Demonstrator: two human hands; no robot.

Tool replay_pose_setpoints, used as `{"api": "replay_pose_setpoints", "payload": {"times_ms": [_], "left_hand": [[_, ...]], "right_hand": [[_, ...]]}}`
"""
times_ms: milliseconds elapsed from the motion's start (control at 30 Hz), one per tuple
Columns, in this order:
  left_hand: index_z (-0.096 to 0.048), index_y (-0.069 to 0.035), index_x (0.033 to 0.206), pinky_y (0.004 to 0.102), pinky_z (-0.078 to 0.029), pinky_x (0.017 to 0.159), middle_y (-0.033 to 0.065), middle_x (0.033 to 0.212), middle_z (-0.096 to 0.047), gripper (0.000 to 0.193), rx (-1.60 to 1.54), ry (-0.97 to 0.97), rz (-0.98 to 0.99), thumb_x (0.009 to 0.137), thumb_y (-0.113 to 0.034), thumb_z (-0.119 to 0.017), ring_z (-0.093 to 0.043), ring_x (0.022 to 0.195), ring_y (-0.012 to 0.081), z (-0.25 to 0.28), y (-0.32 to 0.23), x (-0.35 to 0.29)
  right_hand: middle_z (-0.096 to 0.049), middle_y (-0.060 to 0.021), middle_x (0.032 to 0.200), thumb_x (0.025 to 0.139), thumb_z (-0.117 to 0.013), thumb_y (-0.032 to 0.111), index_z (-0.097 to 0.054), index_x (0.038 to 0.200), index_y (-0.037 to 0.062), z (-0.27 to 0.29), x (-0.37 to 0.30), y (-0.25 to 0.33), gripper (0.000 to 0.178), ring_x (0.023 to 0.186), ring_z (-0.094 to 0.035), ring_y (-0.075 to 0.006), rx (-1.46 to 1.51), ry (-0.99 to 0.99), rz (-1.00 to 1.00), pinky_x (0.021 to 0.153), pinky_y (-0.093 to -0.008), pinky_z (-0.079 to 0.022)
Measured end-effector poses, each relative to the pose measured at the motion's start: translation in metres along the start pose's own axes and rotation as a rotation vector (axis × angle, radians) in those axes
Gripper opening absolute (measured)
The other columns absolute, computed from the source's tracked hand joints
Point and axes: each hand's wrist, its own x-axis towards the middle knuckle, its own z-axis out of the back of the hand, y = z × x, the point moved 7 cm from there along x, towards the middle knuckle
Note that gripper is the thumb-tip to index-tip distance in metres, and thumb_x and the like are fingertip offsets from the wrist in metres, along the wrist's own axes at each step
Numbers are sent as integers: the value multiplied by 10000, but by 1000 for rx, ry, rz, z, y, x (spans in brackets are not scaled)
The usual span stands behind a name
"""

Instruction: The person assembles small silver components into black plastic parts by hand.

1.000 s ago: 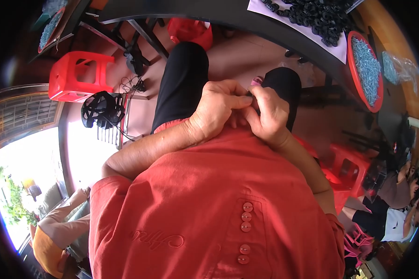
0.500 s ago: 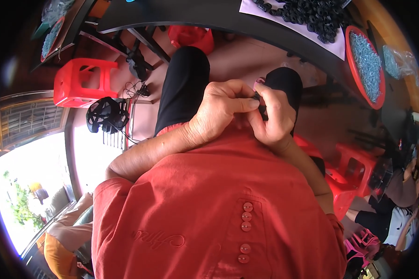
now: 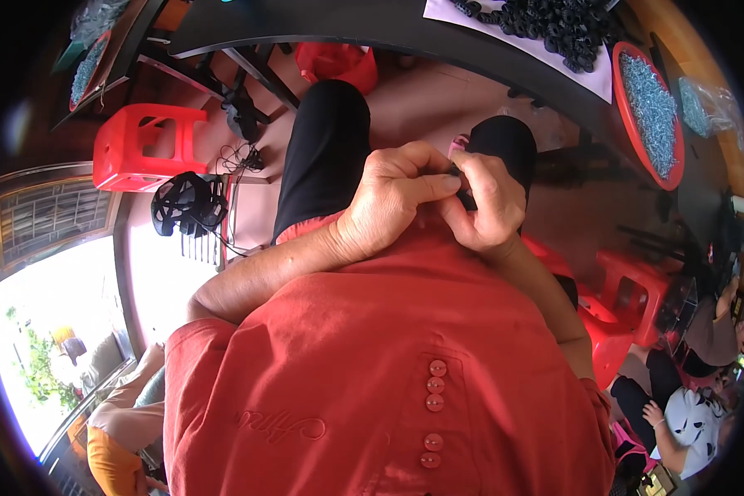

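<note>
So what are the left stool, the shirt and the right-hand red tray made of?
The red stool looks like moulded plastic, smooth and shiny. The red shirt seems to be matte cloth, maybe cotton, because it creases and shows stitching. The right-hand tray is probably plastic too: its red rim looks smooth and thin.

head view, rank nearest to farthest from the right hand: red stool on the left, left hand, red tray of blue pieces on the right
1. Left hand: just left of the right hand.
2. Red tray: upper right of the picture.
3. Red stool: far over to the left.
</note>
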Motion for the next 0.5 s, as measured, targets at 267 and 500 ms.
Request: {"api": "replay_pose_setpoints", "payload": {"times_ms": [267, 500], "left_hand": [[-654, 2, 893, 210, -419, 653, -1, 787, -600, 72, 162, 12, -241, 850, -45, -688, -522, 743, 46, -5, -9, -1], [-663, 1, 932, 201, -445, 618, 26, 776, -646, 111, 21, -65, -110, 905, -105, -645, -571, 703, 67, 3, -2, 2]], "right_hand": [[-635, -123, 828, 642, -741, -41, -571, 1084, -57, -1, -3, 3, 473, 654, -611, -243, 1, 2, -2, 552, -321, -492], [-640, -137, 859, 696, -709, -48, -578, 1156, -67, 0, 0, 5, 479, 678, -619, -244, 44, 70, -111, 597, -321, -509]]}}
